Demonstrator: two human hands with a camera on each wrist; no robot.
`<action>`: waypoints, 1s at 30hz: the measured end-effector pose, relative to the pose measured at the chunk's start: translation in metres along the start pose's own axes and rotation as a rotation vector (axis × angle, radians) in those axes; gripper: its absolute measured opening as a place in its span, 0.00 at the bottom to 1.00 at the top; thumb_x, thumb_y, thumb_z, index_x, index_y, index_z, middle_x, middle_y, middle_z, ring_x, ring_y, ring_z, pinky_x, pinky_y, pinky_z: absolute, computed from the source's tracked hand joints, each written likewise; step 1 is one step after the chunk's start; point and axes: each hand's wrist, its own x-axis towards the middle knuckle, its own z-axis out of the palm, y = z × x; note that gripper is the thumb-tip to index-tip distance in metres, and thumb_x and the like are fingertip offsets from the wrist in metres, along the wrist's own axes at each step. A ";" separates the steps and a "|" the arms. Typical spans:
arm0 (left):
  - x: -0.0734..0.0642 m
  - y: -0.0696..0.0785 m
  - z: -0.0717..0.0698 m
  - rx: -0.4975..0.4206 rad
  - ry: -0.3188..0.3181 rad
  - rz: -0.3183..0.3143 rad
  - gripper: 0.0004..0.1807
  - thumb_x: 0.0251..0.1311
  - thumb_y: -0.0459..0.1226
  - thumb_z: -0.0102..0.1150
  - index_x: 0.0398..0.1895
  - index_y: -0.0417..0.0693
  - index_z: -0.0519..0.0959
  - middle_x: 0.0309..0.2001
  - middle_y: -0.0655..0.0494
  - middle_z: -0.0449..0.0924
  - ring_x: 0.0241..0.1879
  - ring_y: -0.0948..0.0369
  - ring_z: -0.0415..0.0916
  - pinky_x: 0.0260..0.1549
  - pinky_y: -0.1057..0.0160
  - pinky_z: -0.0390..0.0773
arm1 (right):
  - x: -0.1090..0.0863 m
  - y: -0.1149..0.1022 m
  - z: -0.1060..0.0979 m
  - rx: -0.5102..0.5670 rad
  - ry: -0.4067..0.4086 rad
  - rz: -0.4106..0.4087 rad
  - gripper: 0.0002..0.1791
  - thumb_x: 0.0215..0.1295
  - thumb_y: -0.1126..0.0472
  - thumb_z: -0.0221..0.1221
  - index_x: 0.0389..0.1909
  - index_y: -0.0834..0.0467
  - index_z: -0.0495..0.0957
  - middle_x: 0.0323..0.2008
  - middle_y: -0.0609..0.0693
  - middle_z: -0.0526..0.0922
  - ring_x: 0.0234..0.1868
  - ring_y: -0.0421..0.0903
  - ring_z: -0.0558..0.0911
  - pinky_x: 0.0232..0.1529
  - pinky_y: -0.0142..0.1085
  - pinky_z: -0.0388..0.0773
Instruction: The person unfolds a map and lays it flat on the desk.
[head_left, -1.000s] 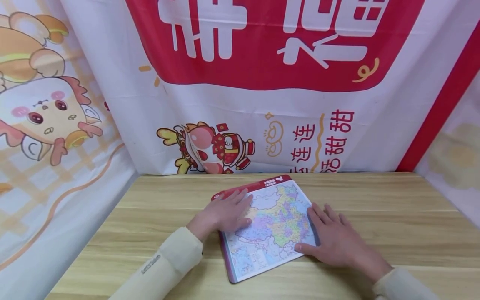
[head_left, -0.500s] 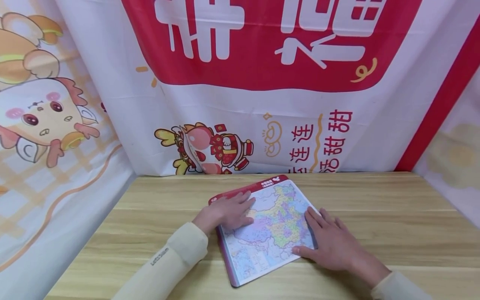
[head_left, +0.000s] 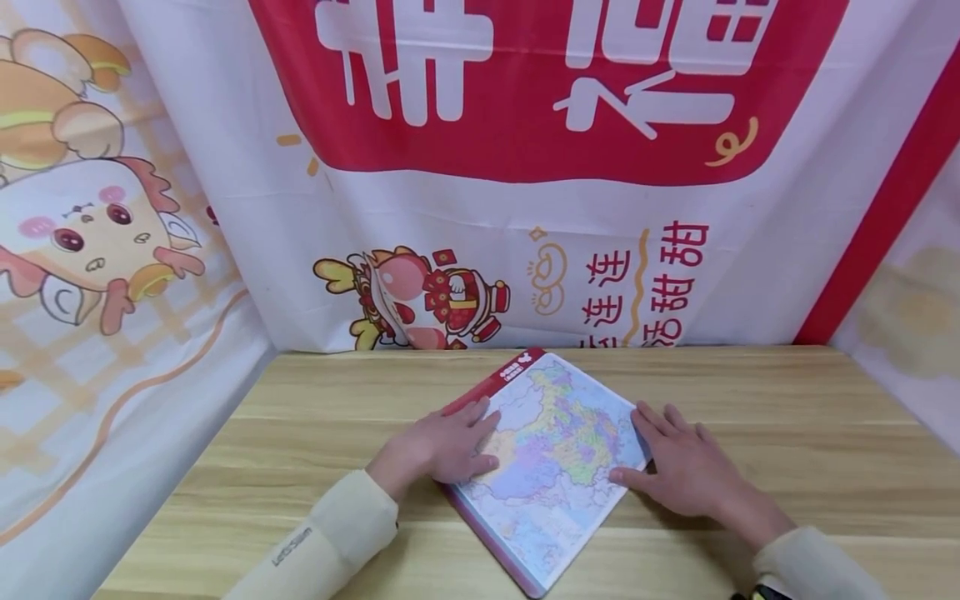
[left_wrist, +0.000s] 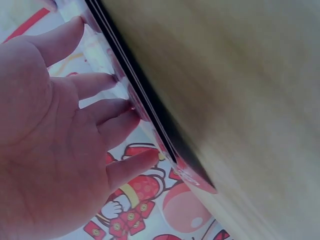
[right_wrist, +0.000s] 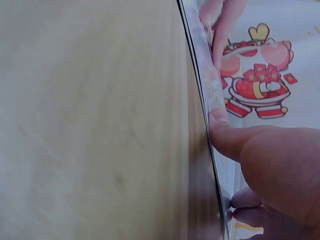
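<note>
A thin map board [head_left: 551, 450] with rounded corners and a red title strip lies turned at a slant on the wooden table. It shows a coloured map of China. My left hand [head_left: 453, 446] rests on its left side, fingers spread and fairly straight over the map and red strip. At the opposite side, my right hand [head_left: 686, 467] touches the board's right corner, thumb on the map and fingers along the edge. In the left wrist view, the fingertips of my left hand [left_wrist: 65, 120] meet the board's face. The thumb of my right hand [right_wrist: 280, 170] presses near the edge in the right wrist view.
The wood-grain table [head_left: 787, 417] extends around the board. A white cloth backdrop [head_left: 465, 200] with red lettering and a cartoon dragon hangs along its far edge. A second printed cloth [head_left: 150, 358] hangs at the left.
The board has turned counterclockwise: its top corner has swung left, its near corner right and toward me. My right hand has shifted slightly right; my left hand stays on the map.
</note>
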 end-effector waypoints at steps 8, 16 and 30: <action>-0.010 0.007 0.004 0.073 0.020 0.032 0.45 0.69 0.62 0.60 0.85 0.62 0.58 0.88 0.56 0.50 0.86 0.51 0.53 0.79 0.37 0.63 | 0.008 0.011 -0.005 -0.001 -0.021 0.047 0.60 0.64 0.20 0.56 0.81 0.64 0.62 0.82 0.67 0.60 0.80 0.79 0.55 0.73 0.81 0.51; -0.005 0.004 0.002 0.079 0.066 0.060 0.44 0.70 0.60 0.60 0.84 0.58 0.61 0.87 0.55 0.54 0.86 0.54 0.53 0.80 0.38 0.62 | 0.000 -0.005 -0.003 -0.031 0.007 0.018 0.59 0.66 0.21 0.55 0.80 0.65 0.63 0.81 0.66 0.62 0.80 0.76 0.58 0.73 0.78 0.57; 0.040 0.004 -0.014 -0.005 0.003 0.144 0.42 0.75 0.57 0.56 0.86 0.57 0.55 0.88 0.58 0.49 0.87 0.56 0.46 0.84 0.43 0.56 | -0.019 -0.040 0.008 0.073 -0.044 -0.022 0.61 0.65 0.22 0.57 0.80 0.67 0.61 0.82 0.67 0.60 0.82 0.71 0.59 0.77 0.72 0.58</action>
